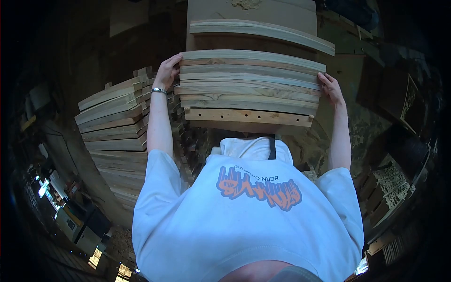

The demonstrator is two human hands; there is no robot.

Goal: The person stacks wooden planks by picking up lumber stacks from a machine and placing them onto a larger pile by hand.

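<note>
Several long wooden boards (249,77) lie side by side in front of my body. At their left ends is my left hand (169,71), its fingers bent around the ends of the far boards. My right hand (330,87) presses its fingertips against the right ends. Nearest to me, a wooden strip with holes (249,116) runs along the row. Beyond the row, a separate pair of boards (263,32) rests across a light panel (253,11).
A tall stack of wooden pieces (115,124) stands to the left of my left arm. On the far end of the panel is a small pile of shavings (245,4). At the right lies more stacked wood (392,183).
</note>
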